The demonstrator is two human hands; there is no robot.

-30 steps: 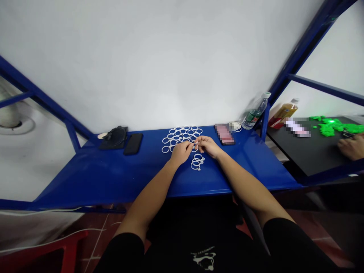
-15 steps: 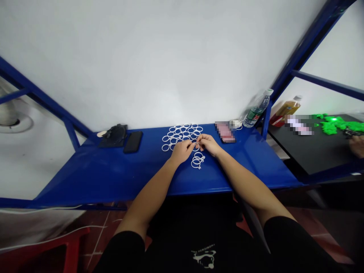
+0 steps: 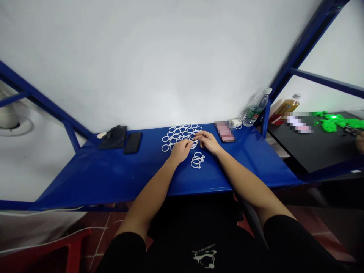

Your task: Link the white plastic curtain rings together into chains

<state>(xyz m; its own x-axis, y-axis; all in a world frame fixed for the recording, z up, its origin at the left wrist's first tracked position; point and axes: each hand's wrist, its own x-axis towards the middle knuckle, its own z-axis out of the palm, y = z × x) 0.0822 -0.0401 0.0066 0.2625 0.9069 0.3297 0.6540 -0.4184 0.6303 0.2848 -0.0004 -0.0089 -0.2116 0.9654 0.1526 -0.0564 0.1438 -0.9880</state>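
My left hand (image 3: 181,150) is closed in a pinch on a white ring (image 3: 194,145), at the front of a cluster of linked-looking white rings (image 3: 185,133). My fingers partly cover that ring. To its right, my right hand (image 3: 209,142) has its index finger stretched out over the ring and its thumb apart from it, with nothing visible between them. Nearer to me, several loose white rings (image 3: 196,160) with small eyelet-like tabs lie overlapping on the blue table (image 3: 113,178).
Left of the rings lie a dark phone (image 3: 133,142) and a black pouch-like item (image 3: 114,136). A blurred-out phone (image 3: 224,131), a white cable (image 3: 238,123) and a water bottle (image 3: 256,110) are at the right. Beyond the blue frame, a black table (image 3: 301,149) holds green pieces (image 3: 330,123).
My right hand's fingers have opened and lifted slightly away from the ring. The left hand stays at the ring, almost unmoved. The loose rings lie as before.
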